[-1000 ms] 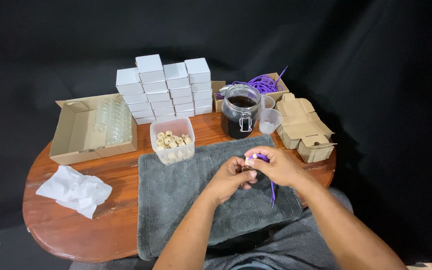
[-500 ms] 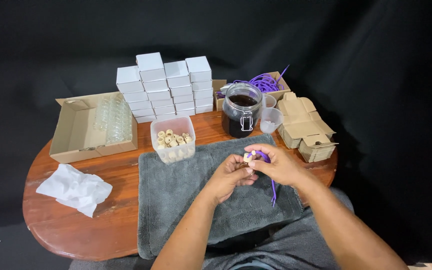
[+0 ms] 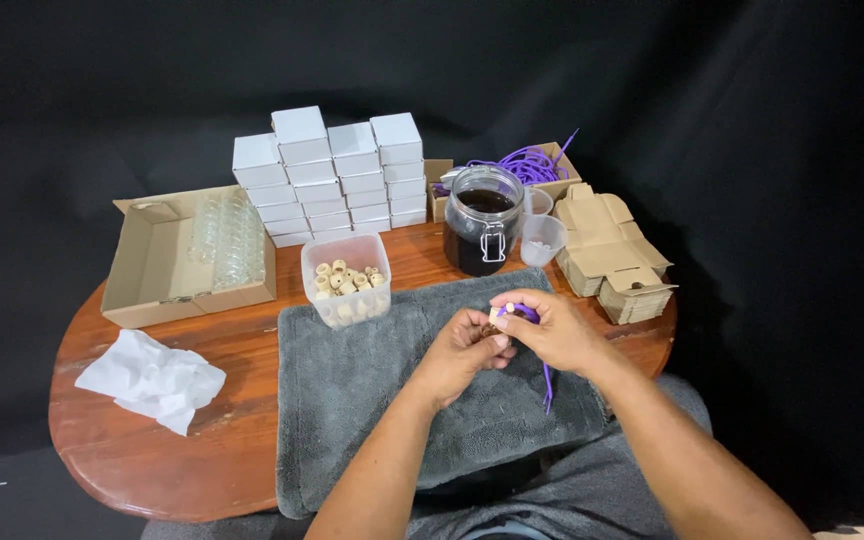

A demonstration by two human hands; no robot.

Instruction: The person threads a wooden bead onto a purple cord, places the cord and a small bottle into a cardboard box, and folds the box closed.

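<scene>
My left hand (image 3: 465,348) and my right hand (image 3: 548,330) meet over the grey towel (image 3: 372,390), fingers pinched together on a small corked glass bottle (image 3: 498,316). A purple cord (image 3: 547,386) runs from the right hand's fingers and hangs down onto the towel. The bottle is mostly hidden by my fingers. A clear plastic tub of corks (image 3: 346,279) stands just beyond the towel's far left corner.
On the round wooden table (image 3: 152,440): a stack of white boxes (image 3: 337,170), a cardboard box of glass bottles (image 3: 192,255), a jar of dark liquid (image 3: 482,220), a small plastic cup (image 3: 542,240), flat brown cartons (image 3: 612,255), purple cord in a box (image 3: 532,165), crumpled white tissue (image 3: 152,378).
Both hands stay together over the towel; the fingers have shifted slightly on the bottle and cord. Nothing else on the table has moved.
</scene>
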